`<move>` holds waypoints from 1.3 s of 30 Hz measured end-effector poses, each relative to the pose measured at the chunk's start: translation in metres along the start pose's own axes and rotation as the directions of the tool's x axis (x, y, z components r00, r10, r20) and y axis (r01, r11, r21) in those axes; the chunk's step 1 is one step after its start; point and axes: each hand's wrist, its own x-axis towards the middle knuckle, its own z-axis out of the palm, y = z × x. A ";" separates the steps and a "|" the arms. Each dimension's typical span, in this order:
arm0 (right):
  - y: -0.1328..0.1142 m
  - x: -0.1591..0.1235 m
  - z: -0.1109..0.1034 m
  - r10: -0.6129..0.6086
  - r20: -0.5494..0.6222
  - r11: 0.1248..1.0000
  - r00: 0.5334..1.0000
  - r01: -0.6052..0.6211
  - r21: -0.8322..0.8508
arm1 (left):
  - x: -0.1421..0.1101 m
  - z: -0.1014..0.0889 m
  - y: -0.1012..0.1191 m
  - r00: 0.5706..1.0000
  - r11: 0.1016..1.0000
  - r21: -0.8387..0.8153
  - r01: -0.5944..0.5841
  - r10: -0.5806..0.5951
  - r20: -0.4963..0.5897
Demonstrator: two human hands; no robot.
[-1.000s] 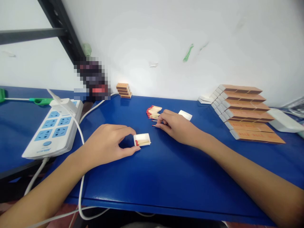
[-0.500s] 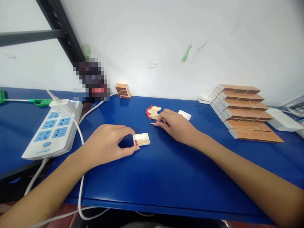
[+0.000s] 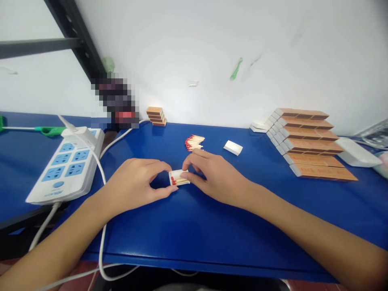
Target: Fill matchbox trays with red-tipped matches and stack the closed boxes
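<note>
My left hand grips the left end of a small white matchbox tray between thumb and fingers, on the blue table. Red-headed matches lie side by side inside it. Over the tray's right end, my right hand is closed in a pinch, thumb and forefinger touching or just above the matches; whatever is between the fingertips is hidden. Just beyond that hand lies a loose pile of matches, heads to the left. A white matchbox piece rests to the right of the pile.
Stacked matchboxes in brown sleeves rise at the right, beside a white block. A smaller matchbox stack stands by the wall. On the left are a power strip and a white cable looping past my left forearm.
My right hand has moved left and nearer from the match pile to the tray, bringing the match it was pinching. My left hand keeps its hold on the tray.
</note>
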 end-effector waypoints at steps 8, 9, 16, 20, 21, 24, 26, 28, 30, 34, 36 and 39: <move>0.010 -0.003 -0.007 -0.034 0.120 0.991 0.992 0.018 0.134 | -0.001 0.001 -0.001 1.000 1.000 -0.002 0.019 -0.019 0.012; 0.011 -0.003 -0.005 -0.030 0.123 0.990 0.992 0.013 0.144 | -0.002 0.002 -0.001 1.000 1.000 -0.001 0.019 -0.019 0.014; 0.013 -0.001 0.002 -0.033 0.091 0.982 0.995 0.015 0.190 | -0.001 0.002 -0.001 1.000 1.000 -0.007 -0.003 0.003 0.007; 0.013 0.000 0.001 -0.016 0.080 0.984 0.997 0.002 0.178 | -0.001 0.001 -0.001 1.000 1.000 -0.017 0.001 -0.001 0.016; 0.013 0.000 0.001 -0.015 0.082 0.985 0.996 0.001 0.173 | -0.001 0.001 0.000 1.000 1.000 -0.015 0.005 -0.004 0.018; 0.014 -0.001 0.000 -0.015 0.081 0.988 0.997 0.003 0.151 | -0.001 0.001 0.000 1.000 1.000 -0.011 0.015 -0.015 0.023; 0.015 -0.001 -0.002 -0.025 0.090 0.989 0.996 0.011 0.145 | -0.001 0.001 0.000 1.000 1.000 -0.012 0.016 -0.016 0.023; 0.016 -0.001 -0.005 -0.042 0.121 0.988 0.992 0.023 0.155 | -0.001 0.001 0.000 1.000 1.000 -0.015 0.014 -0.013 0.017; 0.016 -0.001 -0.007 -0.053 0.153 0.985 0.987 0.027 0.170 | -0.001 0.001 0.000 1.000 1.000 -0.018 0.008 -0.008 0.012; 0.015 -0.001 -0.005 -0.051 0.169 0.983 0.984 0.020 0.185 | -0.002 0.002 -0.001 1.000 1.000 -0.014 -0.005 0.005 0.010; 0.013 -0.002 -0.003 -0.054 0.168 0.982 0.984 0.021 0.190 | -0.002 0.002 -0.001 1.000 1.000 -0.007 -0.011 0.011 0.013; 0.010 -0.002 0.002 -0.036 0.162 0.981 0.986 0.004 0.193 | -0.001 0.003 -0.001 1.000 1.000 -0.003 -0.016 0.016 0.015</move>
